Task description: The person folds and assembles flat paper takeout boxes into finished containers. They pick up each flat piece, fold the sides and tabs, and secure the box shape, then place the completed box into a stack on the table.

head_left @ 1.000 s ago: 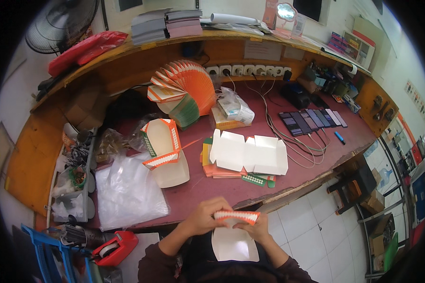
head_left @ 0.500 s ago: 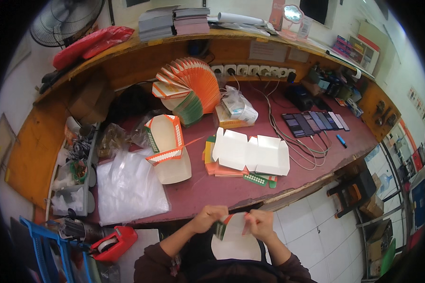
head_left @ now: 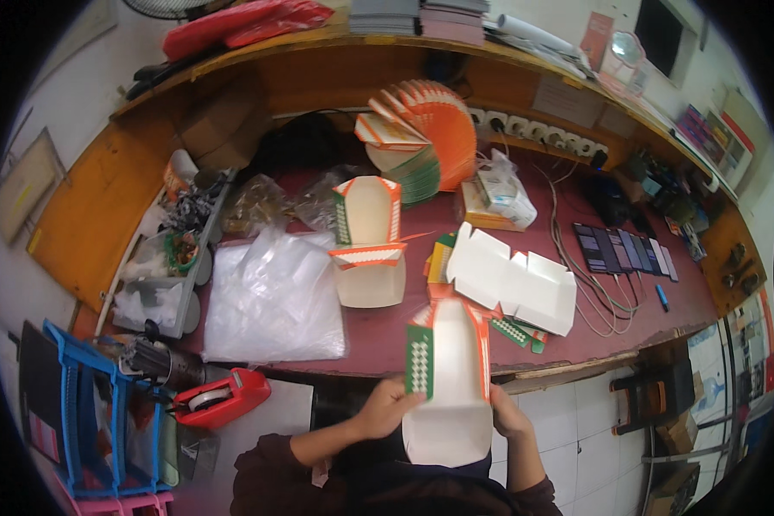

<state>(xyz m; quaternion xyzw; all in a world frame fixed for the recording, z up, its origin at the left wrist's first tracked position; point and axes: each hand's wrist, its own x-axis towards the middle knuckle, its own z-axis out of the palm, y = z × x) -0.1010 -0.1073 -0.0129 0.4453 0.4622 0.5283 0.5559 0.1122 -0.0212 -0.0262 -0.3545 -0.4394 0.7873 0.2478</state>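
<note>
Near, the left hand (head_left: 390, 408) and right hand (head_left: 509, 414) hold an orange-edged carton (head_left: 454, 361), side walls (head_left: 419, 365) up, near panel (head_left: 447, 437) unclosed. Beyond, right, blanks (head_left: 516, 282) lie unfolded; left, a similar open carton (head_left: 370, 284); farther, a fanned stack (head_left: 447, 129).

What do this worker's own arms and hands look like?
They're human, not mechanical. The left hand and right hand are bare, with no gloves showing. Dark brown sleeves cover the upper part of the forearms, leaving the rest uncovered. No watch, cables or markings are visible. Parts of both hands are hidden, so I can't tell about rings.
</note>
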